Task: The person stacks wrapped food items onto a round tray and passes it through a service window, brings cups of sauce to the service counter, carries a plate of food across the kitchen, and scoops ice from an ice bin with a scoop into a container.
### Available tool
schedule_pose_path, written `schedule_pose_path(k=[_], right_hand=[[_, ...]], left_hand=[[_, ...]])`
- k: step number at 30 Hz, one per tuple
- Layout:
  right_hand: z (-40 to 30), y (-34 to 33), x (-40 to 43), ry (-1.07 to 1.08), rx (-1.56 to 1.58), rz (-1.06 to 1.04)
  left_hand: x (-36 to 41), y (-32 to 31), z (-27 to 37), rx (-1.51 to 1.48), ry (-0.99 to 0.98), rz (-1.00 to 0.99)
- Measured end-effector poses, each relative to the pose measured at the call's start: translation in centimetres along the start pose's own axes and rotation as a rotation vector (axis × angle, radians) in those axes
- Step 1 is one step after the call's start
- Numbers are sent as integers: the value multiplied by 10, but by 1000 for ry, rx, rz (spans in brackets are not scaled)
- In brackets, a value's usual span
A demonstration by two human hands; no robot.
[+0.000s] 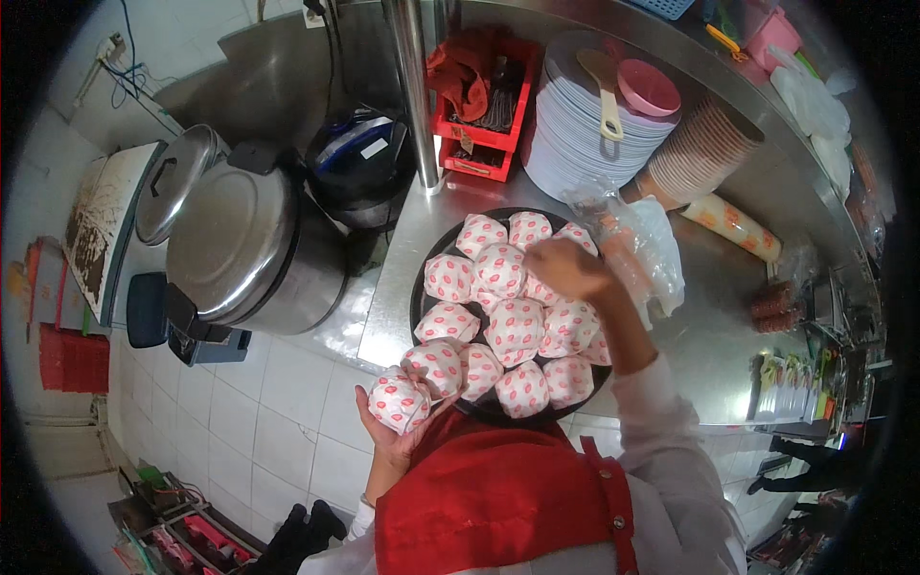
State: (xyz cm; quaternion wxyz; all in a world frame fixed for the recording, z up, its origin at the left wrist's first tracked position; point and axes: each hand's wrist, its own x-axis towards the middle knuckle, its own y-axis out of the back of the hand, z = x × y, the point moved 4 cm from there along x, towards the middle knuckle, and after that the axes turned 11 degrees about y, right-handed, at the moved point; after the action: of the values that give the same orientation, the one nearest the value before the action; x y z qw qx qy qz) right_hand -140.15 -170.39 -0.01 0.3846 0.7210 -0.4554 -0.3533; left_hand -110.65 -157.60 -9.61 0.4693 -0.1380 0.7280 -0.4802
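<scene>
A round black tray (483, 314) at the counter's edge bears several round bundles in white paper with red prints, some stacked on others. My left hand (388, 442), palm up at the tray's near left, holds one wrapped bundle (399, 401); a second bundle (433, 368) touches it, and whether the hand bears that one too I cannot tell. Over the far right part of the tray, my right hand (564, 267) is bent down onto the bundles beside the top one (500, 270). Its fingertips are hidden, so its grip does not show.
Behind the tray stand red bins (489, 108) with cutlery, a tall stack of white plates (589, 136) and stacked bowls (708, 147). Clear plastic bags (643, 251) lie right of the tray. A metal post (413, 93) rises at the back left; a large steel pot (237, 241) stands left.
</scene>
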Motion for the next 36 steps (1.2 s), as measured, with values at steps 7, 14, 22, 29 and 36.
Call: schedule_pose_path(k=[7,14,22,29,36], right_hand=[[52,-3,69,118,-19,-183],[38,-11,91,-116,-99,-505],[25,-7,80,-56,-76,-437],[41,-18,82,68,-151,-294],[34,-16,81,45,-163,-347]], left_hand=[[-2,3,-4,7,-15,26],[-6,9,-1,-22,-59,52],[-12,7,5,6,-118,8],[-13,16,12,65,-194,-5],[-18,11,8,1,-165,-77]])
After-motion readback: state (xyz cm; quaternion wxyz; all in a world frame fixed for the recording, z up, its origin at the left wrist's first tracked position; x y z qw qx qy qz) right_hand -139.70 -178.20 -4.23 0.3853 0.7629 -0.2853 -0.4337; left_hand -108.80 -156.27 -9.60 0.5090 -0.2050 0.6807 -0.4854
